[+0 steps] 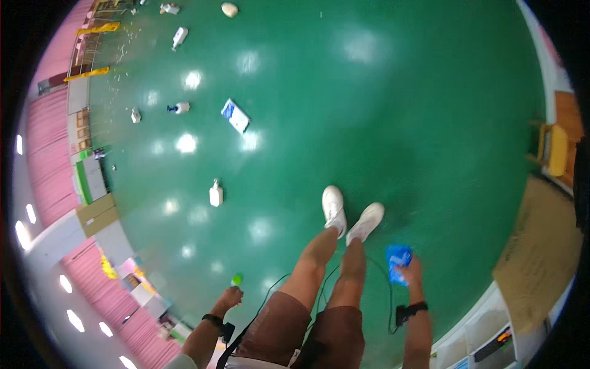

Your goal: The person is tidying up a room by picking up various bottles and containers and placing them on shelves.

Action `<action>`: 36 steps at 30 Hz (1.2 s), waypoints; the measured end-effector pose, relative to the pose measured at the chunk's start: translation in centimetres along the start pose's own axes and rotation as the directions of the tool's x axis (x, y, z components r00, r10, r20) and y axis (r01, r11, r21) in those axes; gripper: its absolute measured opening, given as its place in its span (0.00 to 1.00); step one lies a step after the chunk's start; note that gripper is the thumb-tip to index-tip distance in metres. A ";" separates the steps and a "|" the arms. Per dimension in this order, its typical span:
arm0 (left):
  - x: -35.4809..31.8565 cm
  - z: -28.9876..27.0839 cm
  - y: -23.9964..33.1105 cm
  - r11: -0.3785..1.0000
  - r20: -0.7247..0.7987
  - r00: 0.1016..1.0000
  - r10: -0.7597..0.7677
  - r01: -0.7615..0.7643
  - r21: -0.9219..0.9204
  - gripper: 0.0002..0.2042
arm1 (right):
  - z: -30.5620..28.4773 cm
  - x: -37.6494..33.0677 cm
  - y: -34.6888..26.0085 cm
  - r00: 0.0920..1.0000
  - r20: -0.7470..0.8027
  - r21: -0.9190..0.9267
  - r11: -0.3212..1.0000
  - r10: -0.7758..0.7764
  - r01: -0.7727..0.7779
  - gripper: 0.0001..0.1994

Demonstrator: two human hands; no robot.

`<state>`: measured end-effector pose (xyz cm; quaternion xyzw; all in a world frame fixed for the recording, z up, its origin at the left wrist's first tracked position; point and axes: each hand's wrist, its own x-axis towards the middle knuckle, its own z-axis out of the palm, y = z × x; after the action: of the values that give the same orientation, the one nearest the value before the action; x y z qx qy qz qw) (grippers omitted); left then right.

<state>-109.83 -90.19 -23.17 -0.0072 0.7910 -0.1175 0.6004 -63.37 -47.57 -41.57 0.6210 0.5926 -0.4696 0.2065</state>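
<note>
My right hand (412,272) is closed on a blue plastic packet (398,258), which hangs beside my right leg above the green floor. My left hand (230,297) is closed round a small bottle with a bright green top (236,280); only its upper end shows past my fingers. Ahead and to the left, a white pump bottle (216,195) lies on the floor. Farther off lies a flat blue-and-white package (236,115). Each wrist wears a dark band with a small device.
More bottles lie farther left, including a white one with a dark pump (179,108) and another white bottle (180,38). A roundish pale object (229,9) is far ahead. At right stand a yellow chair (557,150), a large cardboard sheet (538,246) and white shelves (491,326). Dark cables hang near my legs.
</note>
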 end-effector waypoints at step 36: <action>-17.6 -55.8 76.4 0.750 -0.275 0.711 0.648 -0.658 0.065 0.10 | -56.6 5.9 -49.2 0.923 -0.376 0.037 0.997 0.081 -0.072 0.32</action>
<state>-148.13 -3.28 -7.28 0.2779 0.8212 0.1172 0.4845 -90.86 12.08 -4.91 0.7246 0.5911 -0.3398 0.1000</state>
